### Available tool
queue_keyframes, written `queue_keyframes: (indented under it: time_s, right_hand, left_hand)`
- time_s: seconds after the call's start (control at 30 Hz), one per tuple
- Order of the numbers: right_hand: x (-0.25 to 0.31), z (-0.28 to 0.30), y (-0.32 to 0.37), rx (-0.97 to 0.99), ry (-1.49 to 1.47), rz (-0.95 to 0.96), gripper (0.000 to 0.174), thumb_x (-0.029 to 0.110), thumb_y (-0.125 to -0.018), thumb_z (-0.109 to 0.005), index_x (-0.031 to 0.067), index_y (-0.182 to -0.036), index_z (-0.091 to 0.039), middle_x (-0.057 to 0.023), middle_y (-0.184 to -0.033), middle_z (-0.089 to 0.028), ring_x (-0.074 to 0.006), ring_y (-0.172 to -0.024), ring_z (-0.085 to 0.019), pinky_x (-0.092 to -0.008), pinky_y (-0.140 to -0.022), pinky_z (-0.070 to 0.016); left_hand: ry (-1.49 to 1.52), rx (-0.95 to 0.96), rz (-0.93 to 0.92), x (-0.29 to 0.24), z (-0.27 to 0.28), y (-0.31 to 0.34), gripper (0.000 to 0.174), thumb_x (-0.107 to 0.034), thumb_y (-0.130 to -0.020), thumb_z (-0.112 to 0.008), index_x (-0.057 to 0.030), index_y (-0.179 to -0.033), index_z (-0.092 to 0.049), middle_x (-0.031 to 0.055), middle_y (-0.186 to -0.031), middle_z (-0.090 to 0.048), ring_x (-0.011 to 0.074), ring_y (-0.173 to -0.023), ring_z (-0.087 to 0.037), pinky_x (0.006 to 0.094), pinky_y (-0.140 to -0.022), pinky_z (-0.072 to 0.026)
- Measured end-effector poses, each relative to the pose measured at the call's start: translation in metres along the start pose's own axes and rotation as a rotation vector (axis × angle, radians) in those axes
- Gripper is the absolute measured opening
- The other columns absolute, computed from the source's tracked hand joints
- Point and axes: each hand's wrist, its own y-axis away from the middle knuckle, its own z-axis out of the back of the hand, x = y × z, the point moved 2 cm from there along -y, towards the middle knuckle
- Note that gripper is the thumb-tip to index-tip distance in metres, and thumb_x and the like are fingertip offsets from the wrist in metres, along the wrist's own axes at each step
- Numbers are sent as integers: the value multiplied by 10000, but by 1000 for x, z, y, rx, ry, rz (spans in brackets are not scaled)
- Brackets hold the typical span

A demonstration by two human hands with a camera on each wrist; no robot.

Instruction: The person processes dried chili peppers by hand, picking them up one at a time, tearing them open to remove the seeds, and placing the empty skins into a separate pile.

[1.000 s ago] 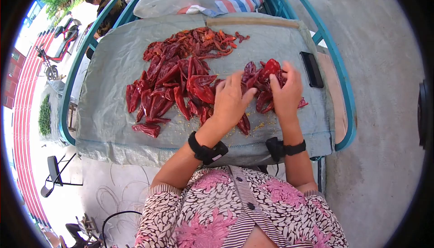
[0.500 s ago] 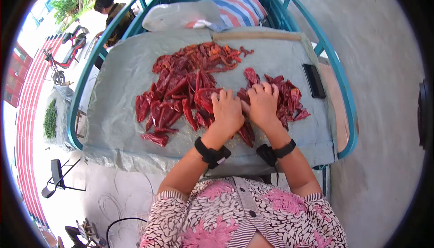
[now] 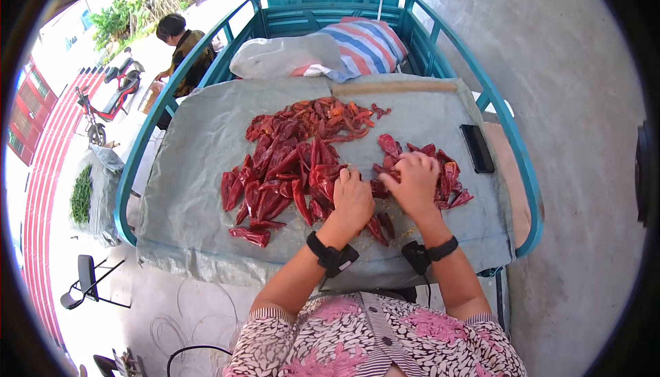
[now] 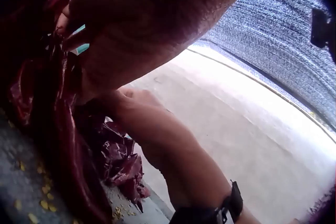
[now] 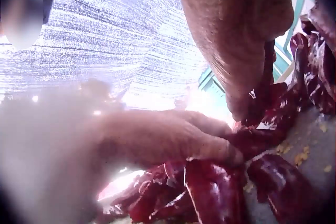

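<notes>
Dried red peppers (image 3: 275, 181) lie heaped on a grey-green sheet, with a smaller pile of red peppers (image 3: 450, 181) to the right. My left hand (image 3: 354, 202) is at the right edge of the big heap. In the right wrist view, that left hand (image 5: 163, 137) pinches a glossy red pepper (image 5: 215, 187) with thumb and fingers. My right hand (image 3: 418, 184) is over the near left side of the smaller pile, fingers bent down. Dark red pepper shows at the right hand's fingertips (image 5: 241, 111) in the right wrist view; the palm hides much of the grip.
A phone (image 3: 477, 149) lies on the sheet (image 3: 185, 198) at the right. Teal cart rails (image 3: 512, 136) flank the sheet. Behind are a pale sack (image 3: 285, 57) and a striped bag (image 3: 368, 43). Shrivelled orange-red peppers (image 3: 323, 116) lie behind the heap; a person (image 3: 185, 54) is beyond the left rail.
My right hand went from the smaller pile to beside the left hand, then back right toward that pile. The left hand stays by the big heap. The head view has tilted up.
</notes>
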Motion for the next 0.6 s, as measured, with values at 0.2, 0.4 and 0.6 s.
queue_keyframes:
  time_s: [0.2,0.4,0.6]
  right_hand:
    - [-1,34,-4,-279,-22,-74,339,285,-826,-799,102,-1080,-672,-95,-1177,-681,-323,-1154,-580,-509,-1030,-386]
    - [29,24,19,-9,-567,-92,325,295,-936,-724,84,-1179,-678,-100,-1066,-706,-279,-925,-670,-439,-883,-442]
    - [19,25,9,7,-674,-94,274,187,-899,-758,68,-1137,-694,-102,-1047,-705,-274,-859,-690,-447,-918,-473]
  left_hand:
    - [-20,-7,-20,1,5,-7,238,-131,-718,-762,-31,-933,-740,170,-1151,-626,375,-1139,-538,444,-926,-495]
    - [212,-136,-64,0,38,-7,210,-104,-756,-757,-77,-961,-722,162,-1023,-674,359,-971,-629,447,-804,-519]
    - [674,-294,-46,4,38,2,245,-35,-841,-732,-65,-1083,-713,146,-1006,-676,357,-957,-636,441,-847,-517]
